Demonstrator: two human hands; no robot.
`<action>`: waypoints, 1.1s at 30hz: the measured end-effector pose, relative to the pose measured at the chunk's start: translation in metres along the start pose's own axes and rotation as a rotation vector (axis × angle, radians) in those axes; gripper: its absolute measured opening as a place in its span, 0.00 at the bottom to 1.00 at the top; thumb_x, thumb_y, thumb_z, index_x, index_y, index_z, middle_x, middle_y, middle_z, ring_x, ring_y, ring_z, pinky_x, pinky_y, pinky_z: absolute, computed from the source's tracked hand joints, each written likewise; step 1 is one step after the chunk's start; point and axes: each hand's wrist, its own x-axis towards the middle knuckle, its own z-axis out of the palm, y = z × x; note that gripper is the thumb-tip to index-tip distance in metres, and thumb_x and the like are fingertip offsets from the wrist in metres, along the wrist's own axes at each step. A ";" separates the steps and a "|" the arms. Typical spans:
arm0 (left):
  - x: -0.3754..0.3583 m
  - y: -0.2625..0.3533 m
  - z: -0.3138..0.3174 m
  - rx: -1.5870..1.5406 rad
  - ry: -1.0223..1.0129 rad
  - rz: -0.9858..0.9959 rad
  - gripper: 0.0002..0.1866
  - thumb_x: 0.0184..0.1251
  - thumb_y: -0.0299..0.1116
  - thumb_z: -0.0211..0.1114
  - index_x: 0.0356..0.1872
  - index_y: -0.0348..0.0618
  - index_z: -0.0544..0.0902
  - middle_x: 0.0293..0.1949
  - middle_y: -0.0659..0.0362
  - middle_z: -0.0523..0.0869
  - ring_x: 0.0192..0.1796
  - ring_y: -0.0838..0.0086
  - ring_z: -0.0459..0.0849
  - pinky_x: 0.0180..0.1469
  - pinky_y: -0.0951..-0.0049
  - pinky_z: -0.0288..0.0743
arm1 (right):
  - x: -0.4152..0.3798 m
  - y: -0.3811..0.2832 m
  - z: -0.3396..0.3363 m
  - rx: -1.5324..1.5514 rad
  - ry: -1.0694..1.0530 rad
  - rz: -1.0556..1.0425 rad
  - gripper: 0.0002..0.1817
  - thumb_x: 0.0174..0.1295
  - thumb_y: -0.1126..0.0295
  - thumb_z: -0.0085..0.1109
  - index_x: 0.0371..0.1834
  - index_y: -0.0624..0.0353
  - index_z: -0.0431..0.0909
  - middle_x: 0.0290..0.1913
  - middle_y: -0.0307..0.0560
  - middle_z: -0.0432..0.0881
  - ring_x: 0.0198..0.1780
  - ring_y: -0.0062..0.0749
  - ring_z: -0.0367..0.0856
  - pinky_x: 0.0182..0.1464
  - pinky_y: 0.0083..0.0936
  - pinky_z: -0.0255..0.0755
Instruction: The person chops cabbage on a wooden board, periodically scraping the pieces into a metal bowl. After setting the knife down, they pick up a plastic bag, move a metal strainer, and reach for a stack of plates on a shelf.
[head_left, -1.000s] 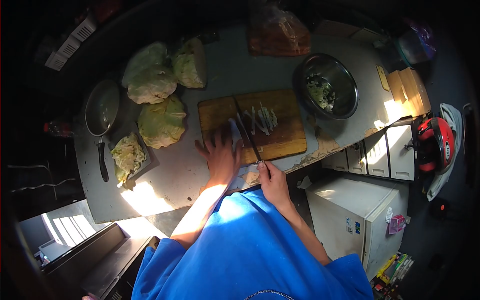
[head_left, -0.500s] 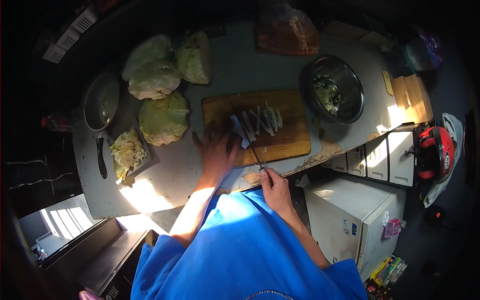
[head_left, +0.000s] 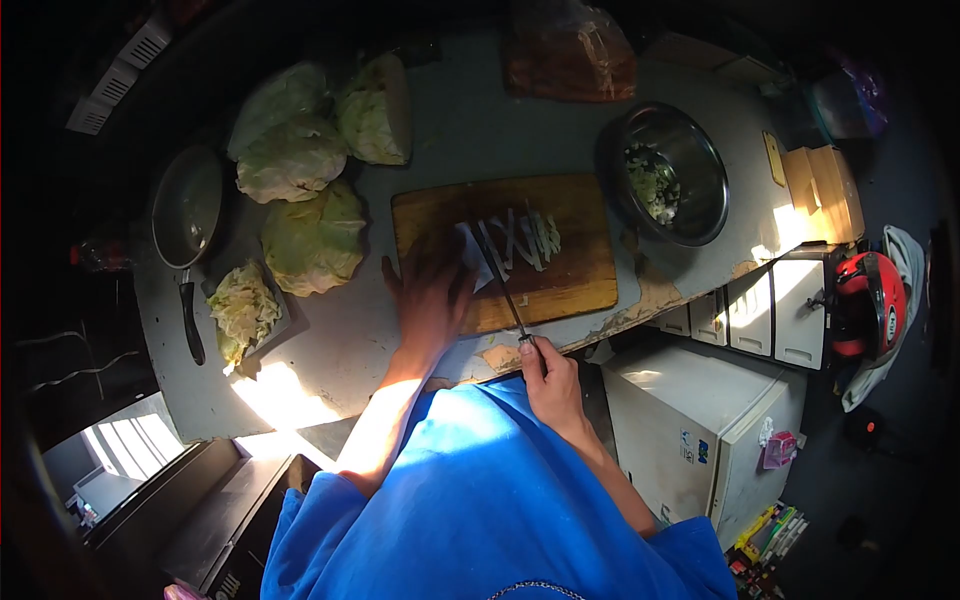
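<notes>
My right hand (head_left: pixel 551 376) is closed around the handle of a kitchen knife (head_left: pixel 508 292). The knife's blade slants up and left over the wooden cutting board (head_left: pixel 575 283), along the edge of a pale cabbage piece (head_left: pixel 480 262). On that piece my left hand (head_left: pixel 432 290) presses with its fingers, which are partly lost in shadow. Thin cabbage strips (head_left: pixel 525 237) lie on the board just right of the blade. Farther right stands a metal bowl (head_left: pixel 708 175) with chopped cabbage in it.
Cabbage heads (head_left: pixel 315 240) and trimmed leaves (head_left: pixel 243 312) sit at the left of the table, beside a frying pan (head_left: pixel 188 205). A plastic bag (head_left: pixel 570 55) lies at the back. Below the table's worn front edge are a white cabinet (head_left: pixel 690 400) and a red helmet (head_left: pixel 868 300).
More of the knife's blade shows now, reaching farther up beside the cabbage piece. My hands keep nearly the same places. The view has shifted slightly, moving the table's things left.
</notes>
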 end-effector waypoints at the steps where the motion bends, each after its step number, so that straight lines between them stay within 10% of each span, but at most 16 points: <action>1: 0.000 -0.001 0.000 0.002 0.001 -0.003 0.27 0.70 0.43 0.66 0.68 0.48 0.79 0.74 0.55 0.73 0.77 0.52 0.63 0.74 0.25 0.43 | 0.000 -0.001 0.000 -0.003 -0.010 0.001 0.13 0.77 0.64 0.54 0.45 0.64 0.78 0.26 0.63 0.80 0.28 0.58 0.83 0.31 0.36 0.73; 23: -0.007 0.001 0.007 0.104 0.019 0.008 0.23 0.75 0.43 0.62 0.68 0.51 0.80 0.68 0.62 0.80 0.78 0.58 0.65 0.71 0.19 0.40 | 0.017 0.001 0.012 -0.091 -0.005 -0.016 0.14 0.76 0.64 0.52 0.50 0.66 0.79 0.33 0.65 0.84 0.40 0.72 0.81 0.41 0.45 0.76; 29: -0.014 0.005 0.009 0.161 0.039 -0.038 0.23 0.75 0.43 0.61 0.68 0.51 0.80 0.70 0.61 0.78 0.78 0.58 0.65 0.72 0.20 0.40 | 0.008 0.016 0.009 -0.033 0.039 -0.069 0.14 0.76 0.63 0.53 0.42 0.66 0.79 0.27 0.64 0.81 0.31 0.64 0.83 0.34 0.44 0.74; 31: -0.014 0.005 0.008 0.175 0.039 -0.036 0.23 0.75 0.43 0.62 0.67 0.50 0.80 0.71 0.59 0.77 0.78 0.57 0.65 0.72 0.21 0.41 | 0.008 0.021 0.005 0.013 0.083 -0.056 0.15 0.77 0.62 0.53 0.44 0.65 0.81 0.22 0.54 0.78 0.22 0.32 0.73 0.29 0.30 0.68; 33: -0.013 0.005 0.005 0.155 -0.007 -0.031 0.22 0.74 0.43 0.62 0.65 0.49 0.81 0.70 0.58 0.78 0.78 0.57 0.65 0.73 0.22 0.40 | 0.006 0.007 0.001 -0.003 0.076 -0.050 0.15 0.77 0.62 0.53 0.44 0.65 0.80 0.22 0.55 0.78 0.22 0.37 0.74 0.29 0.32 0.69</action>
